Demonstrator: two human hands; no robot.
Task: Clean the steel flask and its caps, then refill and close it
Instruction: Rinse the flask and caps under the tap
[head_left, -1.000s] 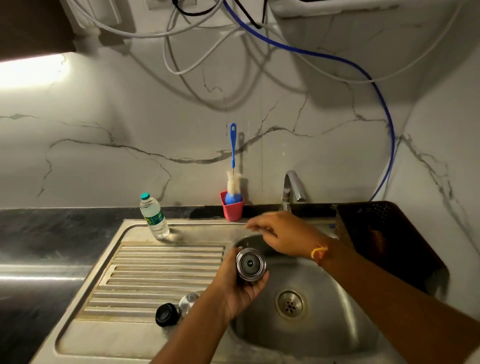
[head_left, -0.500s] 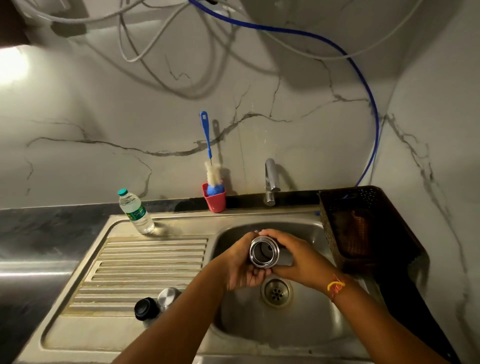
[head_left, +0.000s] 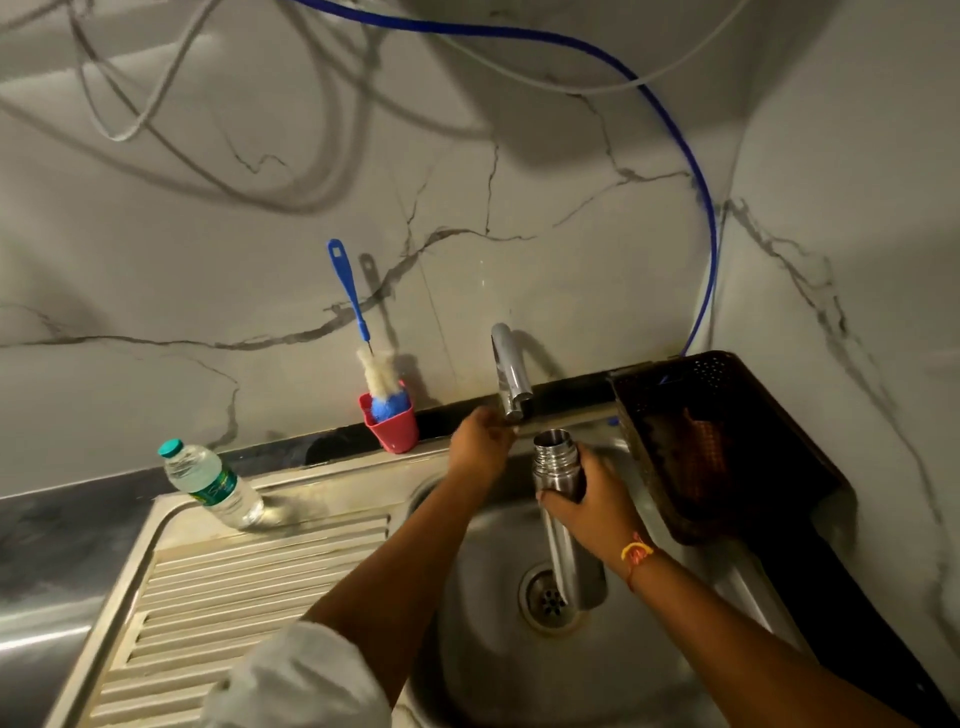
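Firmly, the right hand (head_left: 587, 499) wraps its fingers and thumb round the upper body of the flask (head_left: 555, 457). It holds the flask upright, open mouth just under the spout of the tap (head_left: 511, 374) and lower end over the sink (head_left: 519, 675), placed, I judge, to catch water for a rinse. The left hand (head_left: 478, 447) reaches to the foot of the tap, fingertips bunched against it; whether they pinch something or only touch it I cannot tell. No stream of water is plain to see. Behind stands a brush (head_left: 382, 374) in a red cup (head_left: 395, 431), with a dark basket (head_left: 649, 467) to the right and a plastic bottle (head_left: 213, 486) on the draining board (head_left: 234, 597). The caps are out of view.
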